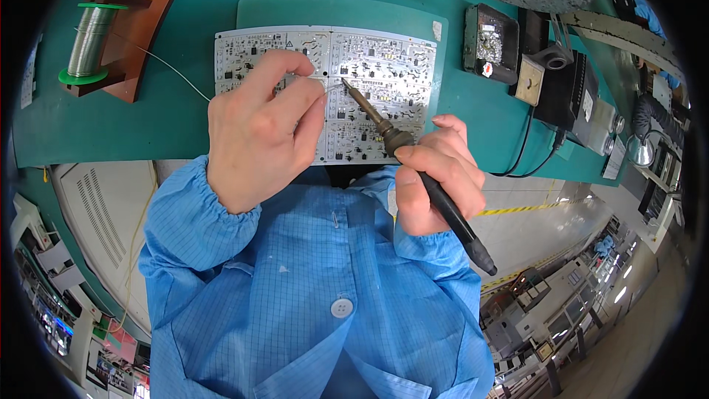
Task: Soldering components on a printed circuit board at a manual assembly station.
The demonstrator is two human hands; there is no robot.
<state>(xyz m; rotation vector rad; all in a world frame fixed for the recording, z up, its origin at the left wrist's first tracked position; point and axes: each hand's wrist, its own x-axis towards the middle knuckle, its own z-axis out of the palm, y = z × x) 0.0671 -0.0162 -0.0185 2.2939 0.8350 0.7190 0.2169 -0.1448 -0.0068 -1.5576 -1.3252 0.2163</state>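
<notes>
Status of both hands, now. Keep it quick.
Left hand: closed, fingertips pinching the solder wire over the circuit board.
Right hand: closed, holding the soldering iron by its black handle.

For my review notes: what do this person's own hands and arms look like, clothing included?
The left hand and right hand are ungloved. Long, light-blue fabric sleeves with a fine dark grid cover the arms; the left cuff looks gathered.

left hand: pinching solder wire | right hand: gripping soldering iron | circuit board: beneath both
</notes>
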